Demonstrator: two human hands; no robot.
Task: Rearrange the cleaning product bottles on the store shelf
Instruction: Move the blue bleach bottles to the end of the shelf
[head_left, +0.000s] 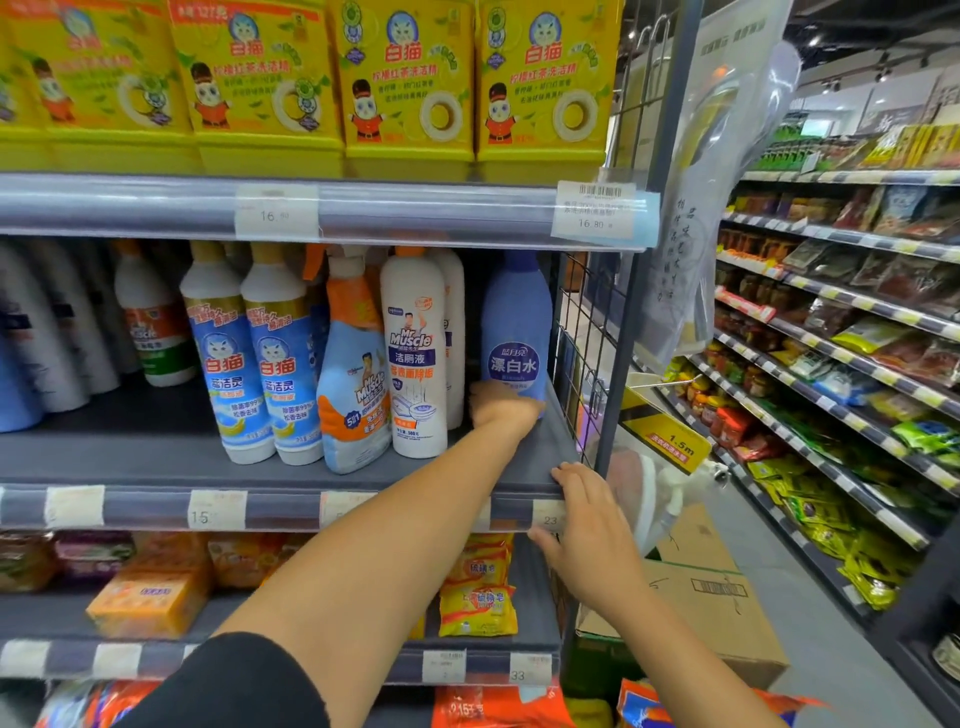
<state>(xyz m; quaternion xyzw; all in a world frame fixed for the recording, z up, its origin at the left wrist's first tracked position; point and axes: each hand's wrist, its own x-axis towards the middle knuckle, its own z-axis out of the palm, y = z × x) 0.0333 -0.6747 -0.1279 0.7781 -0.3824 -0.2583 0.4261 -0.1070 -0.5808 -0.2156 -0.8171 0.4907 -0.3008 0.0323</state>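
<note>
A blue bleach bottle (515, 327) stands upright at the right end of the middle shelf (156, 457). My left hand (501, 408) is wrapped around its base. My right hand (587, 525) rests on the front edge of that shelf near the right corner, fingers spread over the price strip. Left of the blue bottle stand a white Mr Muscle bottle (414, 353), an orange-and-blue Mr Muscle spray bottle (355, 374) and two white-and-blue cat-label bottles (260, 358).
Yellow detergent jugs (405, 83) fill the top shelf. Soap packs (478, 592) lie on the shelf below. A wire grid side panel (587, 332) closes the right end. A cardboard box (711, 592) sits on the aisle floor; snack shelves (841, 322) line the right.
</note>
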